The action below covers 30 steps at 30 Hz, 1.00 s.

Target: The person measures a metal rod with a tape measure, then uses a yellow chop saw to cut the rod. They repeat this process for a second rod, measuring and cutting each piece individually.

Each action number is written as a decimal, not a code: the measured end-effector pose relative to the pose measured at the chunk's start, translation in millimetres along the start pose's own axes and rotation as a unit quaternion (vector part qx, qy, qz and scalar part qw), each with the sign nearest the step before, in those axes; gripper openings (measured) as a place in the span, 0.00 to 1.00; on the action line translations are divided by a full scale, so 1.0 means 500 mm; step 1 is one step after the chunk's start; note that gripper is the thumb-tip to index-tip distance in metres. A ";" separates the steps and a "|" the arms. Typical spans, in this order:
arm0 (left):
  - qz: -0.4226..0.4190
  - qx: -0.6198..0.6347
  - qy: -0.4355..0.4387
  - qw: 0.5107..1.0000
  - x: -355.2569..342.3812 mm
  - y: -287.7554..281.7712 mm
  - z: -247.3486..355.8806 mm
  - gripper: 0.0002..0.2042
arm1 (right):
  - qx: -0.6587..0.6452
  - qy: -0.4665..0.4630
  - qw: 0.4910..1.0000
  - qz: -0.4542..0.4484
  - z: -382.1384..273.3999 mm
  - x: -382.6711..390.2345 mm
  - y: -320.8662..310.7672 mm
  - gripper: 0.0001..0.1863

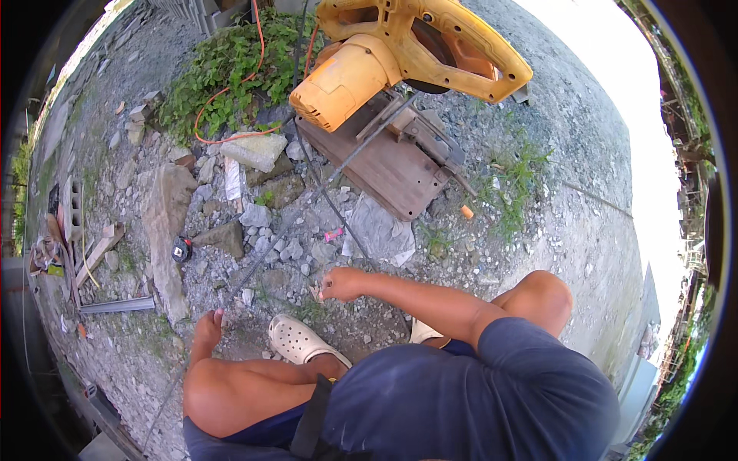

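A long thin steel rod (pixel 265 252) slants from the vise of a yellow cut-off saw (pixel 350 81) down toward the lower left. My left hand (pixel 207 329) is closed around it beside my left knee, thumb on the upper side. Farther right, my right hand (pixel 344 284) hovers over the gravel in front of my shoes, fingers curled together. Whatever may be pinched there is too small to make out. The saw stands on a rusty brown base plate (pixel 377 165). A dark cord (pixel 355 234) runs from the saw side down behind my right forearm.
Stones and a long rock slab (pixel 167 230) cover the ground at left, with a tape measure (pixel 182 250) beside it. A metal channel piece (pixel 117 305) and a hollow block (pixel 73 207) lie farther left. An orange cord (pixel 197 127) loops through green plants (pixel 223 65).
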State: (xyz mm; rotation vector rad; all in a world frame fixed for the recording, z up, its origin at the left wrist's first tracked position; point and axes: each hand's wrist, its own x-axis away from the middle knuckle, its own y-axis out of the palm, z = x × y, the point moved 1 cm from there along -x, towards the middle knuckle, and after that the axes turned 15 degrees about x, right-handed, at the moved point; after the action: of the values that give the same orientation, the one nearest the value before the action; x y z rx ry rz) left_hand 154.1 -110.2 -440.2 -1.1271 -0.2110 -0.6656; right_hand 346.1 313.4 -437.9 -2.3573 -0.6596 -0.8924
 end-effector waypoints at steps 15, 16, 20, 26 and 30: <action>-0.066 -0.010 0.048 0.997 -0.072 -0.073 0.111 0.30 | 0.094 -0.017 0.990 0.104 0.022 -0.031 -0.004 0.25; -0.067 -0.010 0.055 0.996 -0.076 -0.069 0.123 0.30 | 0.073 -0.024 0.991 0.109 0.011 -0.032 -0.004 0.24; -0.116 0.003 0.105 0.988 -0.126 -0.054 0.195 0.31 | 0.003 -0.031 0.995 0.093 -0.025 -0.009 -0.014 0.23; -0.106 -0.046 0.143 0.983 -0.267 0.050 0.379 0.34 | 0.007 -0.035 0.995 0.092 -0.057 -0.039 0.003 0.23; -0.077 -0.049 0.140 0.986 -0.344 0.129 0.479 0.33 | 0.025 -0.079 0.984 0.155 -0.093 -0.051 -0.001 0.23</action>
State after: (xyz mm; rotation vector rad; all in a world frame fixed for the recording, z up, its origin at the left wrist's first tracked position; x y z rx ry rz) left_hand 96.6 184.6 -467.7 -1.1042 -0.0254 -0.9708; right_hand 308.1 278.4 -425.9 -2.4154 -0.3532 -0.5500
